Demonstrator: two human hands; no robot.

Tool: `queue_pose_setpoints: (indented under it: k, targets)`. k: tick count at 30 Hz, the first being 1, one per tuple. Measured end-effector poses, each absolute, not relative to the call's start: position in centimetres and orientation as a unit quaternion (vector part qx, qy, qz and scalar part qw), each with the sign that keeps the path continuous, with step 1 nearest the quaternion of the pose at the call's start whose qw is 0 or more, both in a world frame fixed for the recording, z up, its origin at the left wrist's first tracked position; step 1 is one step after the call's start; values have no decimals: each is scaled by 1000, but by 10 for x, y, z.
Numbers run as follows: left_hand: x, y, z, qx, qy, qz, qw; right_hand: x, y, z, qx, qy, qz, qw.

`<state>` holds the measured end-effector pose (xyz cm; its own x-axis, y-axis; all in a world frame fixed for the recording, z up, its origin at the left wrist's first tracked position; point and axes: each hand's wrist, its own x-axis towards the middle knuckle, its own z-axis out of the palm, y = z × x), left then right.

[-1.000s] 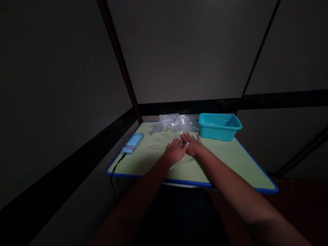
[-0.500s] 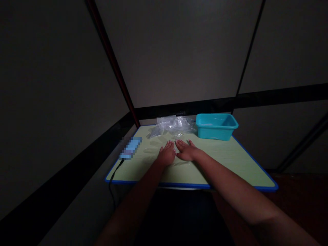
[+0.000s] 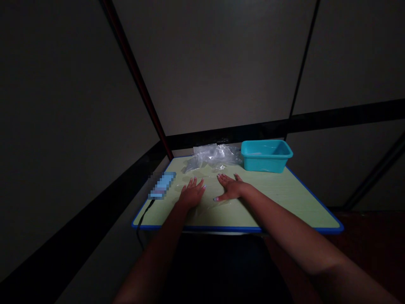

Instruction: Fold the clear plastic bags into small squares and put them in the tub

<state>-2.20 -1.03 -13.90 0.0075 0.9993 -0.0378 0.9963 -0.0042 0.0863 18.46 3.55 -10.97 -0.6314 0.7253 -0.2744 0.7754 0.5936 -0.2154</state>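
Observation:
A thin, clear plastic bag (image 3: 210,198) lies flat on the pale green table; its outline is hard to make out. My left hand (image 3: 191,194) rests palm down on its left part, fingers spread. Over its right part, my right hand (image 3: 230,187) also lies flat, with the thumb stretched out to the left. Neither hand grips anything. A strip of bag and tabletop shows between the two hands.
Behind the hands lies a heap of crumpled clear plastic bags (image 3: 215,155). A turquoise basket (image 3: 266,164) stands at the back right. A blurred phone-like device (image 3: 162,185) with a cable sits at the left edge of the blue-rimmed table (image 3: 284,202).
My left hand has slid to the left, away from my right hand, and its fingers have spread. My right hand stays near its place, its thumb now farther out.

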Motion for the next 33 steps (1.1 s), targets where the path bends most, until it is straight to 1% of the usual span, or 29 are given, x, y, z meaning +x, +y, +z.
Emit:
queue_pose_setpoints:
  k: [17,28,30,33]
  targets:
    - [-25,-15,-139,677,735,30,26,191,39,-101,420,881,-181,122]
    - [-16,-18,-128,639,766,19,65,192,39,-97,415,878,-192,141]
    - [-8,-16,-124,655,754,17,46,192,39,-97,414,878,-194,141]
    - [14,-14,-120,725,688,13,28,191,41,-99,408,881,-192,141]
